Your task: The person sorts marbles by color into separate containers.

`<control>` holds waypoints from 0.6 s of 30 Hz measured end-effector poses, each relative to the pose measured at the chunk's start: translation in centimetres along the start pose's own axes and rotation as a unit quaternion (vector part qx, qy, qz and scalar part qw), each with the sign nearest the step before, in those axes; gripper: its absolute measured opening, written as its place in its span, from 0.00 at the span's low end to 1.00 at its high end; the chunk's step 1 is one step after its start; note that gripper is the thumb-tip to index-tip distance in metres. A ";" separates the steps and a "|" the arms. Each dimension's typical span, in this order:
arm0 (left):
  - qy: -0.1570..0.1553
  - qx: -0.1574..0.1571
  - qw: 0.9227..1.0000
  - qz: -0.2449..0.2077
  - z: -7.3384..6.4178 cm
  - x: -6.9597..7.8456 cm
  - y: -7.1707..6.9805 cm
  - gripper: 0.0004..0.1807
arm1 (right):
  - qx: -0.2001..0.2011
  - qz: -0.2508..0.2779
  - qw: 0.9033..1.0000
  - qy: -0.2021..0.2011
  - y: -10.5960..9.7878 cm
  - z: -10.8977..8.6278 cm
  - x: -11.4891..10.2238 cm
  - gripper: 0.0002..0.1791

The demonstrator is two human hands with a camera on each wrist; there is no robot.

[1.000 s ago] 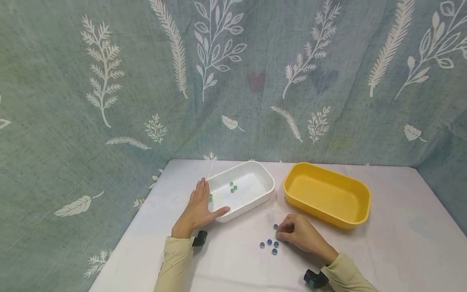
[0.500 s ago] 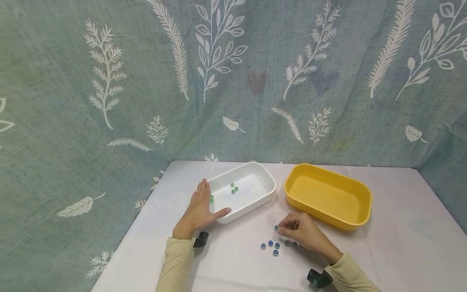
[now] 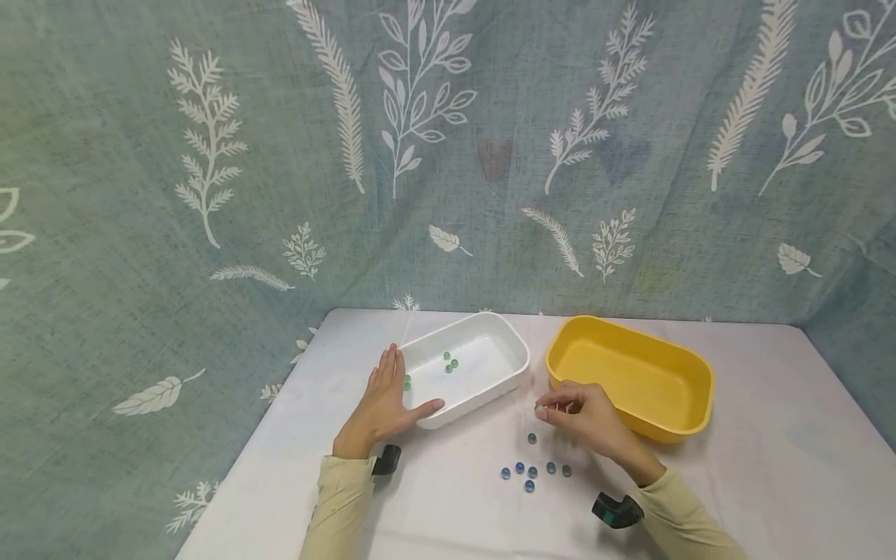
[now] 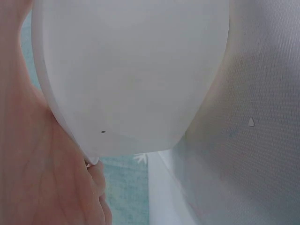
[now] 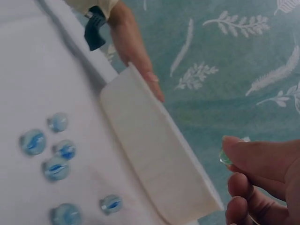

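My right hand [image 3: 591, 420] is raised off the table, pinching a clear green marble [image 5: 225, 158] between thumb and fingertips in the right wrist view. In the head view it is in front of the yellow tray [image 3: 630, 377], to the right of the white tray [image 3: 493, 354]. Below it on the table lie several clear marbles with blue swirls [image 3: 533, 472]. My left hand [image 3: 381, 404] rests on the near left corner of the white tray, fingers straight and thumb spread along the rim. Several green marbles [image 3: 449, 369] lie inside that tray.
A white cloth [image 3: 434, 498] covers the table. Behind it hangs a green-blue curtain [image 3: 518, 257] with white leaf prints. Dark wrist cameras [image 3: 617, 511] are strapped to both arms. The yellow tray stands at the back right, beside the white one.
My right hand has picked up the green marble from among the blue ones and lifted it away, toward the trays. Marbles it covered before now show. The left hand stays on the white tray.
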State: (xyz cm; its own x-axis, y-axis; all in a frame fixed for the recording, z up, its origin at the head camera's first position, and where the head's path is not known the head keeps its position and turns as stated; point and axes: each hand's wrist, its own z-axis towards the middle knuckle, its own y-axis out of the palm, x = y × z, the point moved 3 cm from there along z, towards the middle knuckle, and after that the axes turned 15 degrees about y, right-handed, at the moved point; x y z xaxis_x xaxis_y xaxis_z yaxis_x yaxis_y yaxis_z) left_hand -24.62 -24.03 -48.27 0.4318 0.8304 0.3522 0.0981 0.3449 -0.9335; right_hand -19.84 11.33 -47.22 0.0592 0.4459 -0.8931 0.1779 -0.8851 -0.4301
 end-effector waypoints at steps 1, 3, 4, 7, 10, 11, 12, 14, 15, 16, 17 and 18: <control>-0.001 -0.002 1.000 0.000 0.0 0.0 0.0 0.73 | 0.005 0.001 1.000 -0.007 -0.1 0.2 -0.3 0.11; -0.003 -0.006 1.000 -0.002 0.0 0.1 -0.1 0.73 | 0.011 0.004 1.000 -0.017 -0.4 0.6 -0.9 0.10; -0.005 -0.007 1.000 -0.004 0.0 0.2 0.0 0.73 | 0.011 0.003 1.000 -0.021 -0.5 0.8 -1.1 0.09; -0.007 -0.005 1.000 -0.006 0.0 0.3 -0.1 0.73 | 0.015 0.002 0.999 -0.035 -0.9 1.4 -2.1 0.09; -0.006 -0.005 1.000 -0.006 0.0 0.3 0.0 0.72 | 0.016 0.006 0.999 -0.048 -1.0 2.0 -3.2 0.08; -0.007 -0.006 1.000 -0.005 0.0 0.3 0.0 0.72 | 0.016 0.008 0.998 -0.054 -1.0 2.1 -3.5 0.07; -0.007 -0.007 1.000 -0.005 0.0 0.3 0.0 0.72 | 0.016 0.011 0.998 -0.057 -1.0 2.3 -3.8 0.07; -0.008 -0.009 1.000 -0.002 0.0 0.3 0.0 0.73 | 0.011 0.015 0.998 -0.058 -1.0 2.7 -4.5 0.06; -0.007 -0.009 1.000 -0.001 0.0 0.3 0.0 0.73 | 0.008 0.019 0.998 -0.055 -0.9 2.9 -4.8 0.06; -0.007 -0.009 1.000 0.001 0.0 0.3 0.0 0.73 | 0.003 0.023 0.998 -0.054 -0.9 3.0 -5.1 0.07; -0.006 -0.009 1.000 0.002 0.1 0.3 0.0 0.73 | -0.001 0.028 0.998 -0.052 -0.8 3.2 -5.4 0.08; -0.006 -0.007 1.000 0.003 0.1 0.3 0.0 0.73 | -0.005 0.032 0.998 -0.050 -0.7 3.4 -5.7 0.08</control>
State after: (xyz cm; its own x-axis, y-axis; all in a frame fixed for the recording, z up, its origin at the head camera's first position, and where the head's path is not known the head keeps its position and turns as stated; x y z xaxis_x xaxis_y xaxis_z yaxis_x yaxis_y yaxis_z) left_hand -24.55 -23.78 -48.16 0.4220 0.8375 0.3472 0.1084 0.3336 -0.9365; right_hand -23.65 8.97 -42.23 -0.0282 0.3718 -0.9279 0.1859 -0.9101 -0.3703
